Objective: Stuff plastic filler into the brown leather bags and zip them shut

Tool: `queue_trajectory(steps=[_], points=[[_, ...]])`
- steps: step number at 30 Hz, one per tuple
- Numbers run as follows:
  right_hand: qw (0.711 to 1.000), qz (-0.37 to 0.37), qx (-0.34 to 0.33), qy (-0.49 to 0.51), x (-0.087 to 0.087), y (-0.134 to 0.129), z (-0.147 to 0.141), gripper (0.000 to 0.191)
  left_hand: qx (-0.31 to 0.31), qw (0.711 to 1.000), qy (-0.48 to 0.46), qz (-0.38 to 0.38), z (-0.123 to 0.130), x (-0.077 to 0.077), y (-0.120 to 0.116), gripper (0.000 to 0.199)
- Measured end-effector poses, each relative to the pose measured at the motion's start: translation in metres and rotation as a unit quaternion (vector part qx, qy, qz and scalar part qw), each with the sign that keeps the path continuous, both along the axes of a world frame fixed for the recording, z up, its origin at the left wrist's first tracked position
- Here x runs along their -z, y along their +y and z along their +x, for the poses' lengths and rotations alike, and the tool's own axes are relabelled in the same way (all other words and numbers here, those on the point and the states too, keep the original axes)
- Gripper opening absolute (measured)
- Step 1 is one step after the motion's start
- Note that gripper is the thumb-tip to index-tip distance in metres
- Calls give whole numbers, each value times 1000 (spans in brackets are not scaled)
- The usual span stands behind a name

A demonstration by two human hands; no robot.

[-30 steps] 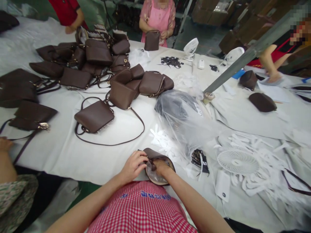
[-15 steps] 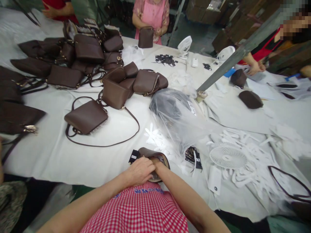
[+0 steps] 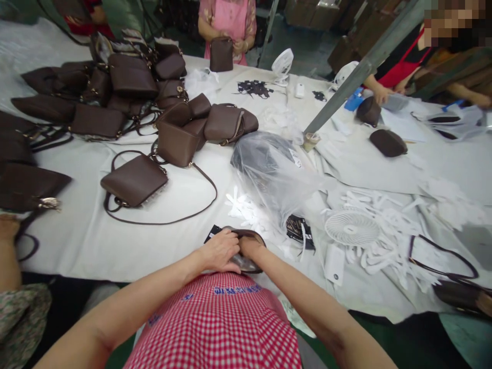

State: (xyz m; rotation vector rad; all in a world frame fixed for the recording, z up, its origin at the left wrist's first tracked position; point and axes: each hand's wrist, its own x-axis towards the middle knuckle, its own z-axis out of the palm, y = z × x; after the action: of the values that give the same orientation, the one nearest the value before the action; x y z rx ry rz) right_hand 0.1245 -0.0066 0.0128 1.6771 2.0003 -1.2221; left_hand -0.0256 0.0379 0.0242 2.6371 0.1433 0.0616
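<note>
Our left hand (image 3: 222, 251) has its fingers curled on the edge of a small brown bag (image 3: 251, 266), and it is holding on. Our right hand (image 3: 249, 247) is down in the bag's open top. Its fingers are hidden in there, so we can't tell if they grab anything. The bag is right in front of our tummy, touching or almost touching our red and white checked apron (image 3: 215, 323). A black tag (image 3: 212, 233) pokes out just past our left fingers.

Just past the grip we see a heap of white strips (image 3: 242, 209). Behind those is a big clear plastic bag (image 3: 269, 159) with something dark in it. To the right of the grip lie some black cards (image 3: 298, 229), and farther right a round white fan (image 3: 351, 227) lies among more white strips.

To the left and past the grip, another brown bag with a long strap (image 3: 134, 179) lies by itself on the white cloth (image 3: 154, 251). Well beyond it is a big pile of brown bags (image 3: 132, 77).
</note>
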Motion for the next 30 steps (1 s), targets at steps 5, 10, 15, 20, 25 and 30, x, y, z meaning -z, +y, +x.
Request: queue_trajectory(steps=[5, 10, 15, 20, 25, 30], points=[[983, 120, 107, 93, -55, -26, 51, 27, 6, 997, 44, 58, 6, -12, -2, 42], [926, 168, 319, 114, -44, -108, 86, 30, -18, 992, 58, 106, 24, -11, -35, 21], [919, 176, 328, 128, 6, -149, 65, 11, -9, 993, 115, 25, 41, -5, -46, 20], [889, 353, 287, 56, -1, -142, 49, 8, -10, 987, 160, 16, 44, -10, -42, 23], [891, 373, 248, -71, -21, -130, 42, 12, -17, 988, 152, 27, 41, -5, -50, 19], [898, 366, 246, -19, -22, -118, 33, 22, 33, 986, 153, 51, 44, -1, -45, 14]])
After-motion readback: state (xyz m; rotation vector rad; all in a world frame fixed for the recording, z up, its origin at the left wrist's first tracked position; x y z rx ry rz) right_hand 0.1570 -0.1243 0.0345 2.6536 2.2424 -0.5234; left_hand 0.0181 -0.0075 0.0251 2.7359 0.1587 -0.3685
